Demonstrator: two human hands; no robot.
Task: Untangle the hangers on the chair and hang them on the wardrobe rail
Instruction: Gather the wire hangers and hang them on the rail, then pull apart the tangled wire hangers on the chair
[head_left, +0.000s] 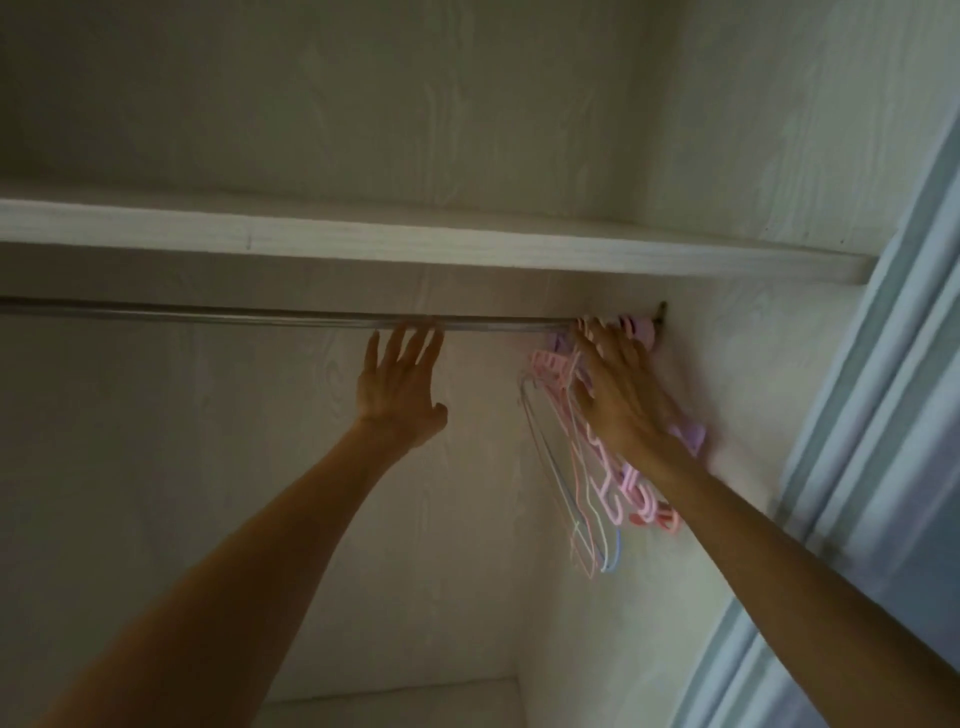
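While both arms stretch up into the wardrobe, the left hand is spread wide, fingers straight and fanned, with the fingertips right up at the rail. It grips nothing; whether the tips actually touch the metal or sit just under it, I cannot tell, as the edge is blurred.

Over on the other side, the right hand lies flat and open too, fingers straight and pointing up toward the rail's far right end. It is pressed against the hangers, palm over them, not curled round any of them.

And the hangers themselves are up on the rail, bunched together at its right end, close to the bracket where the rail meets the side wall. They are a mix of pink, lilac and thin wire ones in blue and pale green, hanging down tilted and overlapping, their lower ends fanning out below the right forearm. Hooks sit crowded together near the fingertips of the right hand; motion blur keeps me from counting them.

Above the rail runs a pale shelf, spanning the wardrobe from left to right. Down the right edge of the view stands a light blue frame. Everything inside is dim, whitish wood grain.
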